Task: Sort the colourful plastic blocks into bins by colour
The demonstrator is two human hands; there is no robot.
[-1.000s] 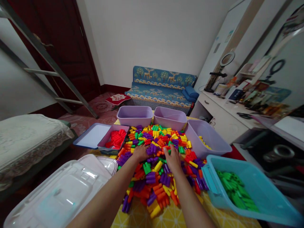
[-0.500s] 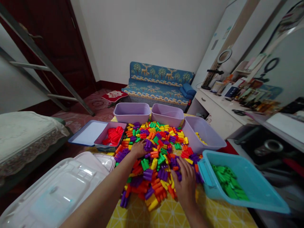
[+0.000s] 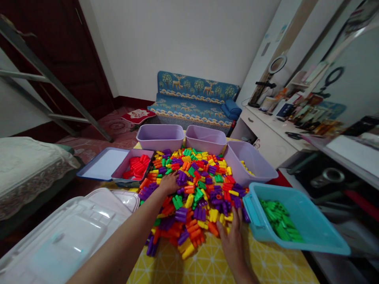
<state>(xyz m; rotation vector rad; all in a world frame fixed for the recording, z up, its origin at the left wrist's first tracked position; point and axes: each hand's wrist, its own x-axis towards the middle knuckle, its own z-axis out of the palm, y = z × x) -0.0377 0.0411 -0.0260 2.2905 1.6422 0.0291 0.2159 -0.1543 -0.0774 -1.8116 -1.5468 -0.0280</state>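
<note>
My left hand is in the middle of a heap of coloured plastic building blocks, fingers curled against a purple block; its fingertips are partly hidden. At the heap's front right edge, my right hand is low over the table with fingers apart and nothing in its grasp. Yellow blocks lie just beyond its fingertips, with purple ones behind them. Red blocks fill part of a tin box on the left. Green blocks lie in a turquoise bin on the right.
Behind the heap stand two purple bins; a third purple bin holds some yellow blocks. Clear plastic lids lie at the left. A yellow patterned cloth covers the table. A blue sofa stands beyond.
My right hand has drawn back towards me, uncovering purple and yellow blocks. My left hand stays by the purple block. The whole view has shifted slightly.
</note>
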